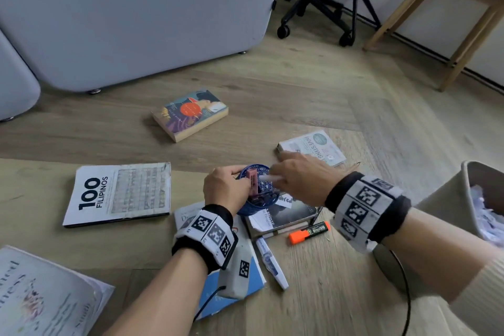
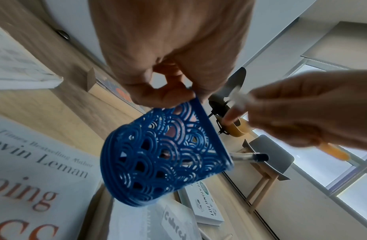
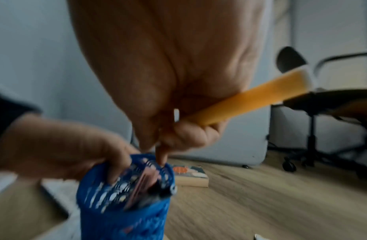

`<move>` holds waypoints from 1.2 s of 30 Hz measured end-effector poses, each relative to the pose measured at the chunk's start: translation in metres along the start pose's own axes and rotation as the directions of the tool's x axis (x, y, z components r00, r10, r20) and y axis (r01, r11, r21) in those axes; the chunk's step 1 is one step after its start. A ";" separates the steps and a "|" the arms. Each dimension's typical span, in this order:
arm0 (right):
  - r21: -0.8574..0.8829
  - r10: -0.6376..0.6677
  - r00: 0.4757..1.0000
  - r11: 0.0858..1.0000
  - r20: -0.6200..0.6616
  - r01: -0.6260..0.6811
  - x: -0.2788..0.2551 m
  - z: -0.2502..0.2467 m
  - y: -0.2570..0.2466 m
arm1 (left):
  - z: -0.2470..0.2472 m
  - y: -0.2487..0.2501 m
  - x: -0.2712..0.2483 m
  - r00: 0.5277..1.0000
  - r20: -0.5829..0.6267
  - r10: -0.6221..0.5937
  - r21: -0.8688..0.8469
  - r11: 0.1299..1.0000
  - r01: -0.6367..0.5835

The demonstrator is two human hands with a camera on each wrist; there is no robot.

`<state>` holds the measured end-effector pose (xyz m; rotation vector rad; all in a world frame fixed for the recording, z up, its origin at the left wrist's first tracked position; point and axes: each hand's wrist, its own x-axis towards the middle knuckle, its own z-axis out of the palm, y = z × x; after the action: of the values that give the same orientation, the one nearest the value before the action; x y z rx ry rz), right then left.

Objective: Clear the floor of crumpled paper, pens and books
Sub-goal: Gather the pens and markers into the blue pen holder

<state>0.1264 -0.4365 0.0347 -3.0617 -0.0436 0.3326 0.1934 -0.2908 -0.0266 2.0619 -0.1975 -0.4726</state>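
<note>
Fingers (image 3: 116, 172) of left hand (image 1: 226, 188) grip blue pen cup (image 1: 256, 194), right hand (image 1: 300, 180) clutching yellow pen (image 3: 250, 97) above it; books, orange highlighter (image 1: 309, 232) remain beside cup on floor (image 1: 300, 95).

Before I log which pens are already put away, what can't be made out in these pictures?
- Head view: the right hand is motion-blurred; its white-ended pen is mostly covered by the fingers.
- Right wrist view: blur smears the blue pen holder, so its contents can't be counted.
- Head view: the bin is cut off by the right edge.
- Head view: the left hand hides the holder's near side.
</note>
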 end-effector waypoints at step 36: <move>0.846 0.341 0.935 0.464 0.102 -0.261 -0.052 0.053 0.048 | 0.008 -0.087 0.004 0.948 0.166 0.271 0.156 0.942 -0.297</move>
<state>0.0649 -0.4833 -0.0088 -2.0416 0.5262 0.1554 0.1889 -0.2541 -0.1055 2.1296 -0.6371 -0.4347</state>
